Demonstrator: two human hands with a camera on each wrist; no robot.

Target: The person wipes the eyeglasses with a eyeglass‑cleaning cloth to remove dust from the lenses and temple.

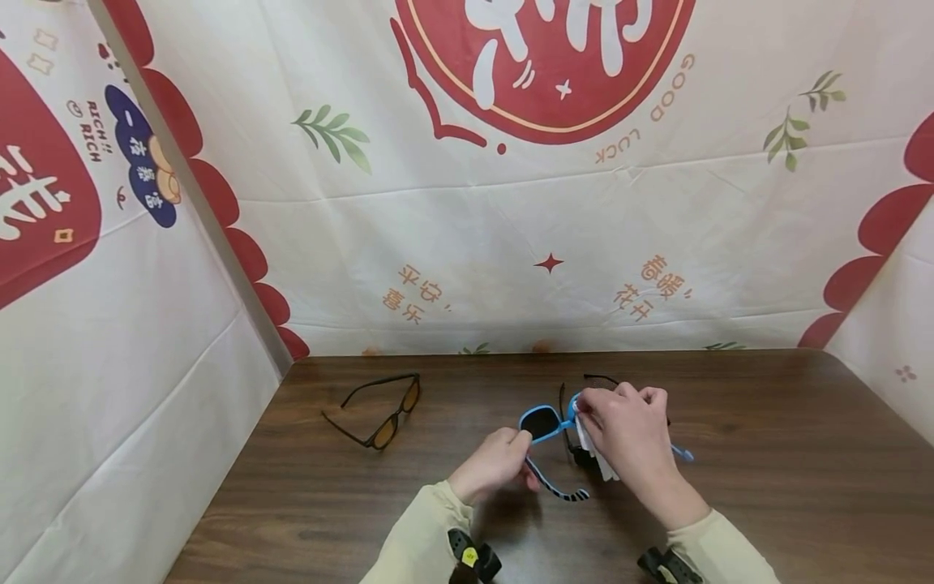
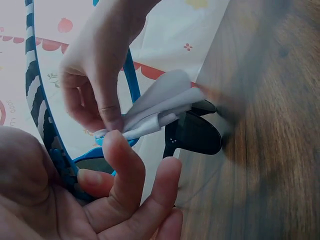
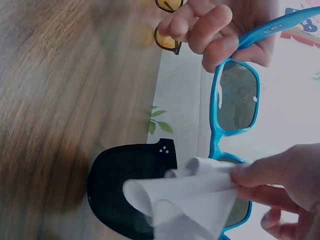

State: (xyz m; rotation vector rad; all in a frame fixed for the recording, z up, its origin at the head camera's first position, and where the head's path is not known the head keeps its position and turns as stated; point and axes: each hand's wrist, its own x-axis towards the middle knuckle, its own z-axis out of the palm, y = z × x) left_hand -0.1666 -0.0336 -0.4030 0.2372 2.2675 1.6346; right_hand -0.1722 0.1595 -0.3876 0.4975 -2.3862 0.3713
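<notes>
Blue-framed sunglasses with dark lenses are held up in front of me. My left hand pinches them at one end, by the hinge of a striped temple arm. Between the thumb and fingers of my right hand is a folded white cloth, held against the other lens. The cloth covers part of that lens in the right wrist view. Loose folds of it hang off towards the table.
Black sunglasses stand on the wooden table just behind my hands, partly hidden. To the left lie black-framed glasses with amber lenses, temple arms spread. A printed white cloth backdrop rises at the table's far edge.
</notes>
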